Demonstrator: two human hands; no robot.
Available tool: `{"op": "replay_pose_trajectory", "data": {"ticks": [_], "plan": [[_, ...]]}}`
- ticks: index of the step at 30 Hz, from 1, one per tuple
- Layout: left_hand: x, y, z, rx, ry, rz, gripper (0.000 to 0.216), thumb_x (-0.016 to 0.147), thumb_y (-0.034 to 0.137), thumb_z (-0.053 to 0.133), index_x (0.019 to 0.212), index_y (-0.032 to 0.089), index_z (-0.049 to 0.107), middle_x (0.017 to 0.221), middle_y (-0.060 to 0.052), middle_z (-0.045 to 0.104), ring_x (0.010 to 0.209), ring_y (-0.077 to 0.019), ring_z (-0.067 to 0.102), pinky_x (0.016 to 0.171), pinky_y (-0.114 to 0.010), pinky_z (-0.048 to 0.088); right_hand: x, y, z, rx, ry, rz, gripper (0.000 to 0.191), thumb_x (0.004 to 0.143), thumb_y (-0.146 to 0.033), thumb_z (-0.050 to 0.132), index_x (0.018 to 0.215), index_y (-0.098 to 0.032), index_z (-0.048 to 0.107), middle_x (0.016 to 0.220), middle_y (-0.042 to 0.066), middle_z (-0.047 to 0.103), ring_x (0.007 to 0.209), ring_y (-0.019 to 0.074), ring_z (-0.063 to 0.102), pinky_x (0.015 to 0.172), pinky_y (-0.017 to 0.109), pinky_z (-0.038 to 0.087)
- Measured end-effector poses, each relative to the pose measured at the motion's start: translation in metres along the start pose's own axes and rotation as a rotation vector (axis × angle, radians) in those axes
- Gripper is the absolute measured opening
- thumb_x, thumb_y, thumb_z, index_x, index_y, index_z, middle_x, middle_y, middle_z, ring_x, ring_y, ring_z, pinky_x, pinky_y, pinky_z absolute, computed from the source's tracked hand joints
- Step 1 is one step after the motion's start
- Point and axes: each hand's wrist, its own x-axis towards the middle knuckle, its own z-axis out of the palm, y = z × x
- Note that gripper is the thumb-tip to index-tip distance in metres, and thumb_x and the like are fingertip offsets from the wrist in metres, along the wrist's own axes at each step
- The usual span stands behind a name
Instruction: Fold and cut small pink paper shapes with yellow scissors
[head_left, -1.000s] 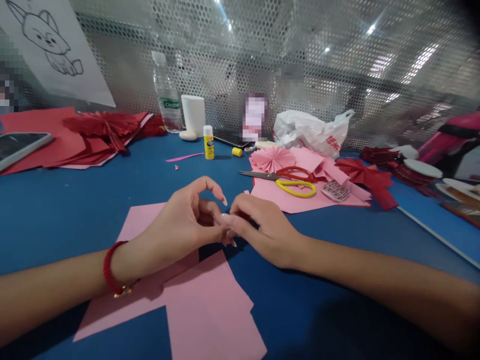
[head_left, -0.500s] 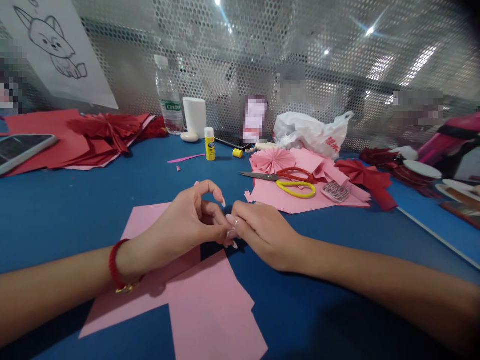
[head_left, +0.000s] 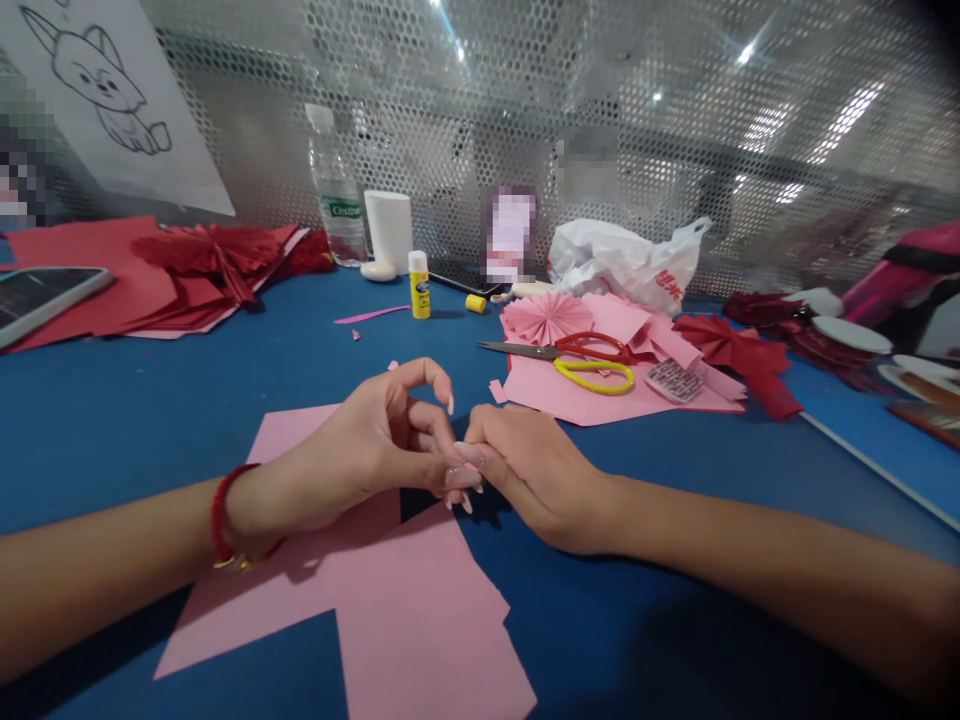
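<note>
My left hand, with a red bracelet at its wrist, is in a pinch, its index finger arched above. Its thumb tip meets the fingertips of my right hand, which is curled with the thumb pressed on the fingers. Whatever lies between the fingertips, if anything, is hidden or too small to name. Beneath my left hand and forearm lies a pink paper sheet. Another pink sheet with a notched edge lies nearer, below the fingertips.
Beyond the hands stand a glue stick and its yellow cap. Scissors lie on pink paper at the right, near a folded pink fan. Red paper and a phone are at the left. A water bottle stands behind.
The left thumb tip has shifted slightly to the right and down against the right fingers. Both hands stay together in nearly the same place; the sheets have not visibly moved.
</note>
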Motion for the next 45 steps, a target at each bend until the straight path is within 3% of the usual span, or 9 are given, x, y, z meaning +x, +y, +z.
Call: {"op": "replay_pose_trajectory", "data": {"ticks": [6, 13, 19, 25, 29, 34, 39, 45], "plan": [[-0.001, -0.003, -0.003, 0.081, -0.03, 0.025, 0.046, 0.076, 0.014, 0.085, 0.096, 0.025, 0.045, 0.063, 0.006, 0.074, 0.058, -0.0167, 0.074, 0.058, -0.025, 0.062, 0.0, 0.001, 0.001, -0.096, -0.014, -0.047, 0.034, 0.108, -0.036, 0.021, 0.088, -0.023, 0.044, 0.085, 0.004, 0.064, 0.069, 0.0177, 0.054, 0.068, 0.032, 0.037], [-0.012, -0.005, 0.009, 0.372, 0.107, 0.163, 0.046, 0.08, 0.019, 0.083, 0.114, 0.03, 0.053, 0.068, 0.008, 0.067, 0.062, -0.0115, 0.07, 0.051, -0.013, 0.05, 0.001, -0.001, 0.003, -0.203, -0.031, -0.022, 0.033, 0.108, -0.033, 0.024, 0.086, -0.021, 0.045, 0.08, 0.004, 0.063, 0.069, 0.018, 0.054, 0.068, 0.032, 0.035], [-0.009, -0.004, 0.009, 0.263, 0.025, 0.093, 0.044, 0.084, 0.019, 0.079, 0.117, 0.029, 0.052, 0.063, 0.007, 0.065, 0.058, -0.0114, 0.065, 0.053, -0.015, 0.051, 0.006, -0.003, 0.003, -0.297, -0.066, -0.039, 0.032, 0.109, -0.032, 0.031, 0.081, -0.022, 0.042, 0.075, 0.001, 0.059, 0.064, 0.0159, 0.047, 0.063, 0.031, 0.027], [-0.009, -0.004, 0.008, 0.188, -0.016, 0.07, 0.04, 0.08, 0.019, 0.08, 0.106, 0.026, 0.05, 0.06, 0.008, 0.065, 0.049, -0.0094, 0.06, 0.048, -0.015, 0.047, 0.004, 0.0, 0.003, -0.223, -0.05, -0.095, 0.037, 0.111, -0.036, 0.024, 0.081, -0.022, 0.041, 0.072, -0.001, 0.056, 0.063, 0.0147, 0.047, 0.066, 0.03, 0.031], [-0.009, -0.007, 0.006, 0.375, 0.045, 0.183, 0.038, 0.083, 0.024, 0.078, 0.11, 0.026, 0.051, 0.064, 0.009, 0.067, 0.057, -0.0107, 0.065, 0.054, -0.016, 0.052, 0.002, 0.002, 0.001, -0.099, -0.032, -0.068, 0.03, 0.108, -0.031, 0.029, 0.083, -0.022, 0.042, 0.076, 0.0, 0.058, 0.067, 0.0152, 0.051, 0.065, 0.028, 0.034], [-0.01, -0.004, 0.003, 0.818, 0.186, 0.444, 0.038, 0.08, 0.025, 0.081, 0.106, 0.024, 0.053, 0.07, 0.007, 0.072, 0.055, -0.0085, 0.061, 0.043, -0.013, 0.038, 0.0, 0.003, 0.001, -0.045, 0.091, -0.055, 0.026, 0.106, -0.029, 0.033, 0.086, -0.021, 0.047, 0.078, 0.001, 0.058, 0.067, 0.0153, 0.051, 0.065, 0.028, 0.037], [-0.01, 0.001, 0.001, 0.983, 0.147, 0.493, 0.016, 0.083, 0.022, 0.079, 0.073, 0.018, 0.067, 0.061, 0.007, 0.067, 0.051, -0.0057, 0.053, 0.046, -0.015, 0.036, -0.001, 0.007, 0.0, 0.024, 0.2, -0.068, 0.025, 0.105, -0.027, 0.038, 0.082, -0.022, 0.045, 0.071, -0.003, 0.05, 0.06, 0.0126, 0.045, 0.061, 0.027, 0.034], [-0.01, 0.003, -0.002, 1.133, 0.157, 0.689, 0.01, 0.092, 0.017, 0.07, 0.086, 0.02, 0.077, 0.069, 0.006, 0.073, 0.053, -0.005, 0.055, 0.051, -0.013, 0.04, -0.001, 0.009, -0.001, 0.059, 0.209, -0.095, 0.026, 0.104, -0.026, 0.04, 0.08, -0.021, 0.045, 0.072, -0.003, 0.05, 0.061, 0.0119, 0.047, 0.062, 0.027, 0.034]]}}
